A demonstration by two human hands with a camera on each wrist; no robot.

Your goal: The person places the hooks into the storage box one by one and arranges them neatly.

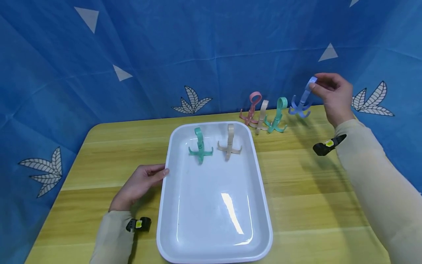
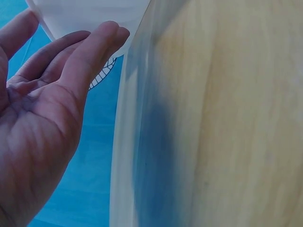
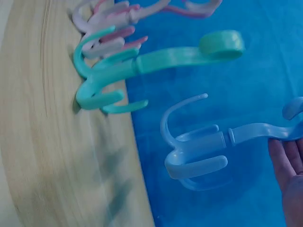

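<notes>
At the back right, my right hand (image 1: 337, 97) pinches the curved top of a blue multi-prong hanging hook (image 1: 300, 106). Its prongs point downward, near the table's back edge; the right wrist view shows the same blue hook (image 3: 199, 156) apart from the green one. My left hand (image 1: 141, 185) holds the left rim of a white tray (image 1: 211, 212), thumb over the edge and the other fingers against its outer side. Inside the tray's far end stand a green hook (image 1: 200, 148) and a beige hook (image 1: 229, 145).
Just past the tray's far right corner, a pink hook (image 1: 252, 110), a second beige hook (image 1: 261, 119) and another green hook (image 1: 277, 117) stand close together on the wooden table (image 1: 296, 205). A blue patterned cloth (image 1: 214, 44) hangs behind the table.
</notes>
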